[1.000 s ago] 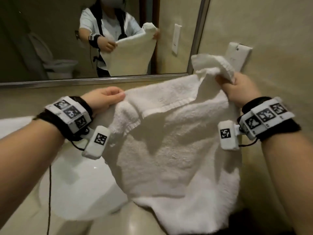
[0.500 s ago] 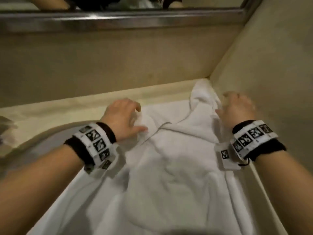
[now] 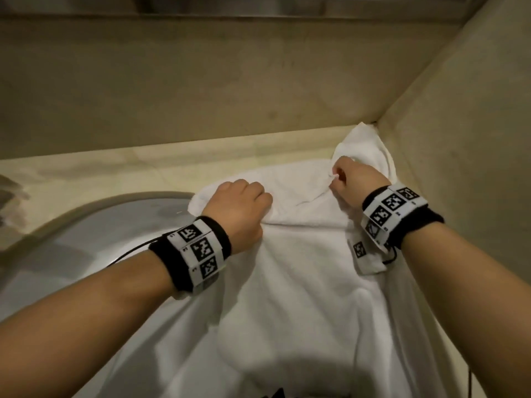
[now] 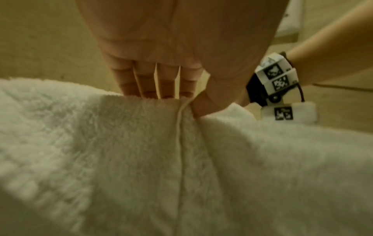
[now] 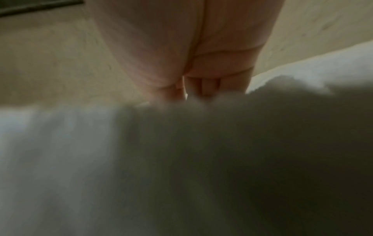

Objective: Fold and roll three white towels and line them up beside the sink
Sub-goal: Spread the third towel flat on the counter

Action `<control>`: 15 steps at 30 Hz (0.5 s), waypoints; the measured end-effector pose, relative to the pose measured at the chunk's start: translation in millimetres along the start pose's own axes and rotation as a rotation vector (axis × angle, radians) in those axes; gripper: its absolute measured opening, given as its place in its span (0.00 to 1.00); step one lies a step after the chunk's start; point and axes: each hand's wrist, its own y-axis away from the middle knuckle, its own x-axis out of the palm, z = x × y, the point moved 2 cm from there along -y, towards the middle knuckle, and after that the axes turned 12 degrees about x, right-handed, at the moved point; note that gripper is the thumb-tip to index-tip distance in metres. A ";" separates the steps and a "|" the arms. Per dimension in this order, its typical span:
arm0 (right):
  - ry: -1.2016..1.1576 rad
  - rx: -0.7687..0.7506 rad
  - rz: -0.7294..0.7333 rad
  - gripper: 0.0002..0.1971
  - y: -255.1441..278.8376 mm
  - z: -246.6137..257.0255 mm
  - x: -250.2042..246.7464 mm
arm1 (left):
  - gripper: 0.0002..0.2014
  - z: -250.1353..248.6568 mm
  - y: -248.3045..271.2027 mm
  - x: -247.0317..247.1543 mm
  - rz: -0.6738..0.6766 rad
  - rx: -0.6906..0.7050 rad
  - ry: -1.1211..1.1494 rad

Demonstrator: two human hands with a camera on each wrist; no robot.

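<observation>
One white towel [image 3: 301, 282] lies spread on the beige counter to the right of the sink [image 3: 94, 239], its far right corner bunched into the wall corner. My left hand [image 3: 244, 208] grips the towel's far left edge, fingers curled over it; the left wrist view shows the thumb and fingers [image 4: 153, 86] pinching a fold of the towel [image 4: 181, 159]. My right hand [image 3: 349, 182] pinches the far edge near the right wall. In the right wrist view the fingers [image 5: 203, 87] sink into the blurred towel [image 5: 181, 151]. No other towels are in view.
The oval sink basin sits at the left, partly under the towel's left side. The counter [image 3: 100, 176] runs along the back wall. A side wall [image 3: 465, 168] closes in on the right, and a mirror frame [image 3: 258, 7] crosses the top.
The towel went from held up in front of the mirror down onto the counter. Both hands came down with it and now grip its far edge.
</observation>
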 end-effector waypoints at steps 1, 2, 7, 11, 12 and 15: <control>-0.014 0.004 -0.007 0.10 -3.8 1.4 -2.5 | 0.15 3.5 0.2 -0.2 0.008 -0.006 0.013; -0.048 0.010 -0.022 0.10 -7.5 3.1 -6.2 | 0.14 8.2 0.8 -1.2 0.016 -0.021 0.037; -0.423 0.014 -0.138 0.03 -16.0 19.6 -29.2 | 0.08 24.9 -3.2 -20.3 -0.061 -0.084 0.294; -0.535 0.000 -0.114 0.13 -9.7 28.5 -36.1 | 0.10 78.5 -13.0 -56.7 -0.193 -0.307 0.166; -0.453 -0.009 -0.087 0.15 -5.9 26.4 -32.7 | 0.09 91.0 -12.0 -66.1 -0.195 -0.346 0.048; -0.195 0.007 -0.060 0.11 11.7 5.5 -19.5 | 0.12 93.3 0.9 -73.6 -0.182 -0.332 -0.168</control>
